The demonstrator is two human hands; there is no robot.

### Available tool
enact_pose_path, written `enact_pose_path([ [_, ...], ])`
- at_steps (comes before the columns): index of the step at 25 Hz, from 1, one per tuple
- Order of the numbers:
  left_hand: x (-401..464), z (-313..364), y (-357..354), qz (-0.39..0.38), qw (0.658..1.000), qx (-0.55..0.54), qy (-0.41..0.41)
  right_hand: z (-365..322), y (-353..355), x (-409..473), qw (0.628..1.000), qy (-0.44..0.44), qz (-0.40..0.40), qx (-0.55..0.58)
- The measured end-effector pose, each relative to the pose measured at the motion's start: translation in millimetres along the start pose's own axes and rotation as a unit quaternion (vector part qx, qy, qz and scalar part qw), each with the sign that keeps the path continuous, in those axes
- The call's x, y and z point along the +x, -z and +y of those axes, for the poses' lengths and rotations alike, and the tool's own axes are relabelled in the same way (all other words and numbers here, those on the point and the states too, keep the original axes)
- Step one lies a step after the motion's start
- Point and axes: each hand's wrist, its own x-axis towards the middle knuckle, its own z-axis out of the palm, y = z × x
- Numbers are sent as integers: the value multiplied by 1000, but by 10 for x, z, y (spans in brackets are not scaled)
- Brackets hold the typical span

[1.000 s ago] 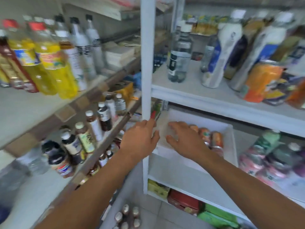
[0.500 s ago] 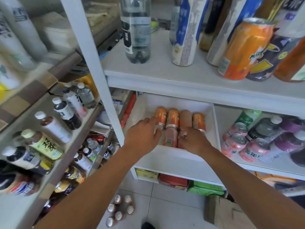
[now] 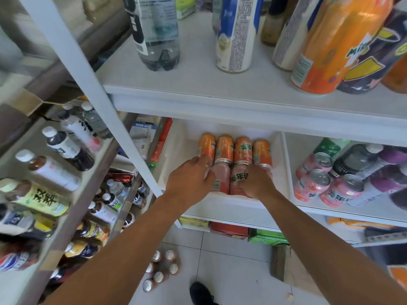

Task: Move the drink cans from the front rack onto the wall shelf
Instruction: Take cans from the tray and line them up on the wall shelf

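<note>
Two rows of drink cans lie on their sides in the shallow white tray point(image 3: 284, 172) on the front rack, long axes running away from the person: orange cans point(image 3: 224, 149) behind, pink cans point(image 3: 220, 181) nearer. Left hand point(image 3: 189, 179) and right hand point(image 3: 256, 183) each curl over an outer pink can, equally near.
</note>
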Motion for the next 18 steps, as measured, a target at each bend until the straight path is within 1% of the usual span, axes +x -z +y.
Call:
enact_pose_path([
  [1,8,3,-11,-1,1000,-6,1,-22,10,25,1000,8,2,-10],
  [3,31,-12,-26,-3,1000,-11,2,-43,-35,89,1000,11,-27,-4],
  [7,90,-78,-29,-16,1000,-9,15,-170,-181,181,992,-33,-118,40],
  [9,102,-105,-35,-22,999,-9,23,-262,-219,221,986,-55,-141,73],
  [11,104,-141,-35,-27,999,-11,34,-345,-222,242,982,-73,-150,87],
  [14,75,-194,-30,-31,998,-20,49,-375,-274,235,980,-89,-142,108],
  [18,19,-229,16,-24,997,-34,64,-317,-257,221,965,-100,-140,198],
])
